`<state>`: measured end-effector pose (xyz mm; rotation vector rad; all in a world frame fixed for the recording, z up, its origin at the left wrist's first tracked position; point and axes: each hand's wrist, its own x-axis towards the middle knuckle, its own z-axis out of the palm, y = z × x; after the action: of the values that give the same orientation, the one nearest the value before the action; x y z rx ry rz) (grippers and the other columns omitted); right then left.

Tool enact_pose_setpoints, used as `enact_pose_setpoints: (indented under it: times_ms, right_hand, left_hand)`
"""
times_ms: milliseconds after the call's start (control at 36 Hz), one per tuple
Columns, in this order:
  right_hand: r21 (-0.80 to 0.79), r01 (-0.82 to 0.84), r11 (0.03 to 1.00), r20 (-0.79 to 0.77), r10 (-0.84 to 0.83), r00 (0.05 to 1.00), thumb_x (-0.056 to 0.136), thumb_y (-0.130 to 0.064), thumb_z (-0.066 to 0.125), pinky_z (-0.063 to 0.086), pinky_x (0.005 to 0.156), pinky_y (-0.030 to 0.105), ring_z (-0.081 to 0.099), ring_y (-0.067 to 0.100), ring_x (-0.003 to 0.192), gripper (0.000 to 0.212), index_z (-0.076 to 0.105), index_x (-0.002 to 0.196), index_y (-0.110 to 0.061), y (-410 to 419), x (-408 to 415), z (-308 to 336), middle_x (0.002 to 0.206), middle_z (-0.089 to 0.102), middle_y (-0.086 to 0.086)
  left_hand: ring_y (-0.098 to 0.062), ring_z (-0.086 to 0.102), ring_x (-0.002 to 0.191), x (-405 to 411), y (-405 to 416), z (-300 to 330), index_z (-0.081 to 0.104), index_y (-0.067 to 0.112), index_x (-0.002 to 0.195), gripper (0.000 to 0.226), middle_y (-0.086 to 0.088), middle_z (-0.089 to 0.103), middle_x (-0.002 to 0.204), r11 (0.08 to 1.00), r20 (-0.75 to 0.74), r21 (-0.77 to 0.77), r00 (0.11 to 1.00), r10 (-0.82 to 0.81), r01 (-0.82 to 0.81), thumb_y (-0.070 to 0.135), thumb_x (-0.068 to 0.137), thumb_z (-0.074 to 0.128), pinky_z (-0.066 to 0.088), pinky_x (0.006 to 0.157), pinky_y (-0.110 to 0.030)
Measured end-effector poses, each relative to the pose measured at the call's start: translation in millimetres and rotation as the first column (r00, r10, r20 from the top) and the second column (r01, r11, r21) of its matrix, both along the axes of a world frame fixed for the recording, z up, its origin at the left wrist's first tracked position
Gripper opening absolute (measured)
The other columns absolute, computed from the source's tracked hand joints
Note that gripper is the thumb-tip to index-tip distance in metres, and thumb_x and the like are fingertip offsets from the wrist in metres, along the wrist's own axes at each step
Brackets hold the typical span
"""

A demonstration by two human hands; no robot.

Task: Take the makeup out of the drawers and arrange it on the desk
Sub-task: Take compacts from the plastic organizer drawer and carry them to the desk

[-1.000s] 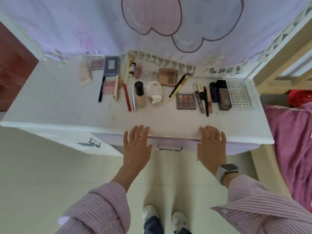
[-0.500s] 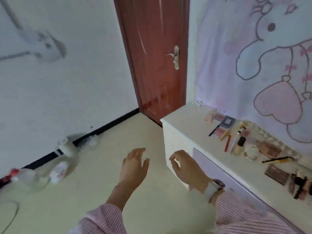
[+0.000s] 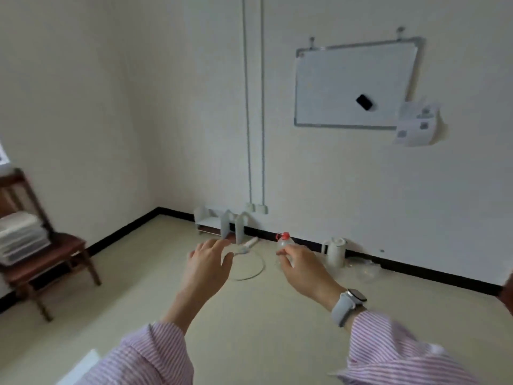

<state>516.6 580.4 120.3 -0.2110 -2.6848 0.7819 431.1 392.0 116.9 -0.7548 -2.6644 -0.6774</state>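
Both my hands are up in the air holding nothing: left hand (image 3: 206, 266) fingers loose, right hand (image 3: 304, 269) loosely curled. Can't see any makeup or desk here, just floor, a whiteboard (image 3: 352, 84) and a chair (image 3: 41, 245).

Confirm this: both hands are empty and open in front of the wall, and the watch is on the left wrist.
Wrong wrist. The head view shows the watch on the right wrist. Both the left hand and right hand are empty and open before the wall.
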Motion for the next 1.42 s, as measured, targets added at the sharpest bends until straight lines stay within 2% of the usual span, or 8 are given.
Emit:
enact_pose_setpoints:
  times_ms: [222, 306, 472, 667, 861, 1028, 1194, 1417]
  right_hand:
    - [0.07, -0.352, 0.934, 0.074, 0.347, 0.935, 0.095, -0.021, 0.041, 0.041, 0.095, 0.036, 0.052, 0.025, 0.11, 0.027, 0.059, 0.113, -0.012, -181.1, -181.9, -6.5, 0.117, 0.061, 0.007]
    - [0.085, -0.44, 0.894, 0.093, 0.432, 0.897, 0.094, -0.021, 0.041, 0.042, 0.093, 0.037, 0.053, 0.024, 0.108, 0.027, 0.06, 0.112, -0.013, -238.1, -236.9, -9.6, 0.116, 0.062, 0.006]
    - [0.108, -0.581, 0.806, 0.133, 0.568, 0.812, 0.095, -0.022, 0.04, 0.039, 0.097, 0.036, 0.051, 0.022, 0.11, 0.028, 0.059, 0.113, -0.014, -325.6, -341.2, -20.8, 0.117, 0.061, 0.004]
    - [0.171, -0.668, 0.724, 0.168, 0.647, 0.744, 0.097, -0.025, 0.037, 0.033, 0.098, 0.033, 0.043, 0.02, 0.119, 0.029, 0.055, 0.118, -0.018, -394.0, -479.3, -36.0, 0.125, 0.055, 0.0]
    - [0.271, -0.723, 0.636, 0.182, 0.703, 0.687, 0.097, -0.028, 0.037, 0.029, 0.101, 0.033, 0.036, 0.019, 0.126, 0.033, 0.048, 0.127, -0.02, -456.9, -644.5, -22.5, 0.134, 0.047, -0.001]
    - [0.319, -0.763, 0.562, 0.175, 0.756, 0.631, 0.097, -0.029, 0.036, 0.03, 0.102, 0.033, 0.038, 0.018, 0.124, 0.033, 0.048, 0.127, -0.021, -528.9, -755.6, -21.6, 0.132, 0.048, -0.002]
    - [0.312, -0.81, 0.497, 0.195, 0.801, 0.566, 0.098, -0.028, 0.035, 0.029, 0.102, 0.034, 0.038, 0.017, 0.124, 0.034, 0.047, 0.129, -0.02, -606.1, -854.0, -41.8, 0.132, 0.048, -0.003]
    - [0.319, -0.817, 0.48, 0.252, 0.788, 0.562, 0.098, -0.027, 0.034, 0.03, 0.101, 0.034, 0.038, 0.017, 0.124, 0.034, 0.046, 0.13, -0.02, -726.0, -995.2, -66.1, 0.133, 0.047, -0.002]
  left_hand:
    - [-0.023, 0.047, 0.115, -106.3, -221.2, 0.6, 0.058, 0.019, 0.118, 0.029, 0.0, 0.054, 0.126, 0.926, 0.024, -0.03, 0.926, 0.377, -0.377, 0.027, 0.094, 0.046, 0.034, 0.095, -0.036]
    - [-0.023, 0.049, 0.111, -136.0, -280.4, -1.4, 0.062, 0.018, 0.111, 0.025, -0.001, 0.057, 0.121, 0.884, 0.012, -0.033, 0.884, 0.467, -0.466, 0.025, 0.094, 0.046, 0.034, 0.091, -0.034]
    - [-0.022, 0.048, 0.115, -204.0, -364.5, -17.6, 0.058, 0.02, 0.12, 0.03, 0.0, 0.055, 0.126, 0.775, 0.03, -0.057, 0.775, 0.632, -0.63, 0.025, 0.094, 0.043, 0.033, 0.096, -0.034]
    - [-0.02, 0.046, 0.119, -316.2, -420.4, -44.7, 0.053, 0.02, 0.127, 0.035, 0.0, 0.053, 0.129, 0.699, 0.045, -0.105, 0.699, 0.714, -0.707, 0.028, 0.094, 0.044, 0.032, 0.096, -0.035]
    - [-0.017, 0.043, 0.121, -464.8, -468.3, -22.9, 0.052, 0.023, 0.125, 0.033, 0.004, 0.052, 0.129, 0.632, 0.035, -0.134, 0.633, 0.773, -0.764, 0.031, 0.096, 0.039, 0.03, 0.099, -0.034]
    - [-0.016, 0.042, 0.122, -557.9, -524.7, -16.5, 0.049, 0.022, 0.129, 0.035, 0.004, 0.05, 0.13, 0.573, 0.024, -0.174, 0.579, 0.815, -0.801, 0.031, 0.096, 0.039, 0.03, 0.099, -0.033]
    - [-0.017, 0.044, 0.12, -645.0, -597.2, -42.8, 0.049, 0.022, 0.127, 0.034, 0.003, 0.051, 0.129, 0.509, 0.07, -0.194, 0.506, 0.86, -0.838, 0.032, 0.096, 0.039, 0.031, 0.097, -0.032]
    - [-0.018, 0.044, 0.12, -784.9, -717.7, -77.6, 0.048, 0.02, 0.128, 0.035, 0.003, 0.05, 0.13, 0.511, 0.104, -0.219, 0.501, 0.859, -0.831, 0.031, 0.097, 0.037, 0.032, 0.096, -0.032]
